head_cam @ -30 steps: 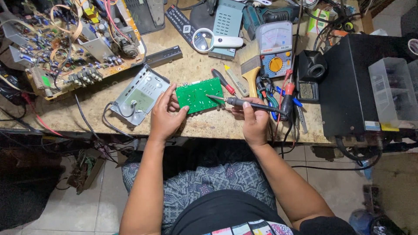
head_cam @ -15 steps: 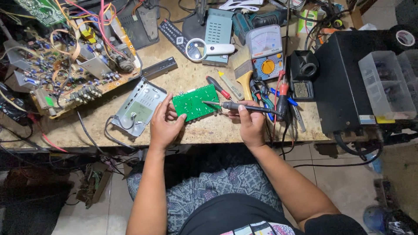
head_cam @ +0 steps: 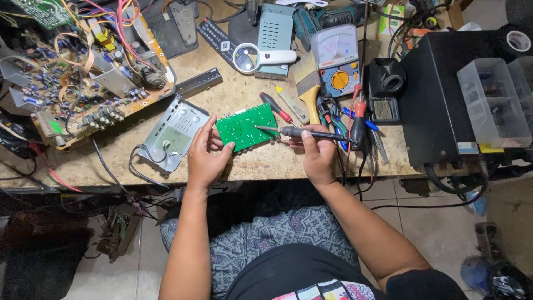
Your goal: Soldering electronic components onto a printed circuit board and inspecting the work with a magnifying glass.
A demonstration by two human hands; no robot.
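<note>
Overhead view of a worn, pale wooden bench (head_cam: 261, 161) with a scuffed, stained top. One small rectangular green circuit board (head_cam: 246, 127), flat and matte with rows of fine solder points, lies tilted near the front edge of the bench. The left hand (head_cam: 206, 155) steadies the board, its fingers (head_cam: 214, 145) curled against the board's left edge. The right hand (head_cam: 317, 155) has its fingers clenched round one soldering iron (head_cam: 308, 133), a slim dark-handled rod held nearly level; its metal tip touches the right part of the green board.

Just left of the board lies one grey sheet-metal casing (head_cam: 173, 133), perforated and rectangular, with a dark cable running from it. At far left sits one large brown circuit board (head_cam: 83, 94), crowded with components and looped red, yellow and white wires. Behind the green board lie one screwdriver with a red and black handle (head_cam: 276, 106), one flat paintbrush (head_cam: 306, 83) with pale bristles and a wooden handle, one round magnifying glass (head_cam: 261, 57) with a white handle, and one analogue multimeter (head_cam: 336, 60) with a grey case, pale dial face and orange selector. One black remote control (head_cam: 219, 38) lies farther back. At right stand one black iron stand (head_cam: 384, 89), one large black metal box (head_cam: 444, 100), and one clear plastic compartment box (head_cam: 491, 103) resting on it.
</note>
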